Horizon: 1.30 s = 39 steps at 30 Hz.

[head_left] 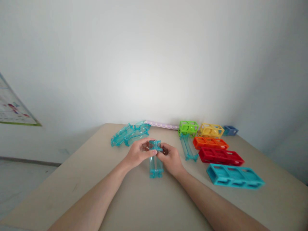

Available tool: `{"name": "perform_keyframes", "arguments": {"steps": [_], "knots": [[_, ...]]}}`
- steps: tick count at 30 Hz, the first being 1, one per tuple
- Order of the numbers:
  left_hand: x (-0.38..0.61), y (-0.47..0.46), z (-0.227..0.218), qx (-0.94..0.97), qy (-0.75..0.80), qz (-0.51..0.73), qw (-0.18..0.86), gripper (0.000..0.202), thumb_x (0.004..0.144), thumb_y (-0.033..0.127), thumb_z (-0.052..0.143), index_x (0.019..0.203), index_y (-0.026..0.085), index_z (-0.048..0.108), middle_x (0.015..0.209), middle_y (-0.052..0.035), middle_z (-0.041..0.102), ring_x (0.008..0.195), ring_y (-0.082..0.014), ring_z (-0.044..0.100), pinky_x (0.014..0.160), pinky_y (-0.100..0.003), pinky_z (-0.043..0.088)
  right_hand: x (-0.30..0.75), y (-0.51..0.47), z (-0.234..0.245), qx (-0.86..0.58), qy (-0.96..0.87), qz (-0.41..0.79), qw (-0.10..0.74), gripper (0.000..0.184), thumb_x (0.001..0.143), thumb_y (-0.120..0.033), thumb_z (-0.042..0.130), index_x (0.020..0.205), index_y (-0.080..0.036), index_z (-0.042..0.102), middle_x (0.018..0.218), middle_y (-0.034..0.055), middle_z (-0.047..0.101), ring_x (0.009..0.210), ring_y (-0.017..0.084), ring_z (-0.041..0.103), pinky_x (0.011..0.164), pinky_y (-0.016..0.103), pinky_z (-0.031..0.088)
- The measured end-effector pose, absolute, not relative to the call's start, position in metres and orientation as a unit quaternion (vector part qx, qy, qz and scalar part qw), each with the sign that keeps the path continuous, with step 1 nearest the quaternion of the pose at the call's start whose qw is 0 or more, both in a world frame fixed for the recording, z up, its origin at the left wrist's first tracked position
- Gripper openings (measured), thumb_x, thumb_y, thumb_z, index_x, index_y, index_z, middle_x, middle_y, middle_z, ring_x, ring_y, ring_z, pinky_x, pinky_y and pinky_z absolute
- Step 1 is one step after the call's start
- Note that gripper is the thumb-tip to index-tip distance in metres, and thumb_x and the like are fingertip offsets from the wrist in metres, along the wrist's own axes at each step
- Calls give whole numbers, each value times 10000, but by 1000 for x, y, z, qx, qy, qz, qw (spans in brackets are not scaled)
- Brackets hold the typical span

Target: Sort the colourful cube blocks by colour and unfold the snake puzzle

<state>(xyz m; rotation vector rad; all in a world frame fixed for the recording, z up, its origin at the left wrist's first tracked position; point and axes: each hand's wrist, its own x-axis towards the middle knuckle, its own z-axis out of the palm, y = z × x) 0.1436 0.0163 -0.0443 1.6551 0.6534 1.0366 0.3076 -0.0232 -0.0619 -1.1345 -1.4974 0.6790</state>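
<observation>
A clear teal plastic track piece (156, 165) is in front of me at the middle of the table, with notched connectors at its ends. My left hand (141, 152) grips its far end from the left, thumb laid across the top. From the right, my right hand (170, 158) pinches the same far end. The fingers partly cover that end, so I cannot tell whether a second piece joins there. Another straight teal track piece (189, 147) lies to the right of my right hand.
Curved teal track pieces (131, 134) lie at the back left. A lilac strip (161, 125) runs along the wall. On the right are open-frame blocks: green (188, 128), yellow (211, 130), blue (230, 130), orange (210, 143), red (220, 156) and turquoise (234, 176).
</observation>
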Motion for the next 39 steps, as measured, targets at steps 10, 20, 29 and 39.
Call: {"name": "perform_keyframes", "arguments": {"steps": [10,20,29,39], "knots": [[144,17,-46,710,282,464,449,462,643,292,805,1070,158,689,892,-58,697,771,-166,617,756,-294,508,306,-27,-56,-473,-647,281,527,229,744,-221,587,916,-143,716,666,-19,582,598,106,449,575,218,371],[143,19,-40,671,238,461,530,473,702,261,767,1145,180,621,1039,-73,684,913,-190,631,849,-317,478,305,-31,-53,-475,-650,246,539,245,792,-267,603,1005,-169,673,757,3,595,669,128,508,568,219,417],[147,17,-44,707,270,501,419,468,676,271,781,1112,184,634,1097,-75,665,985,-203,609,904,-329,465,307,-30,-54,-471,-657,198,554,330,775,-248,612,1090,-163,662,829,32,642,701,142,538,587,232,454],[145,10,-41,746,271,519,319,467,677,277,770,1123,210,651,1093,-68,669,917,-193,611,863,-319,491,309,-29,-57,-432,-674,183,571,333,786,-191,602,1114,-191,653,841,23,623,715,136,542,597,224,455]]}}
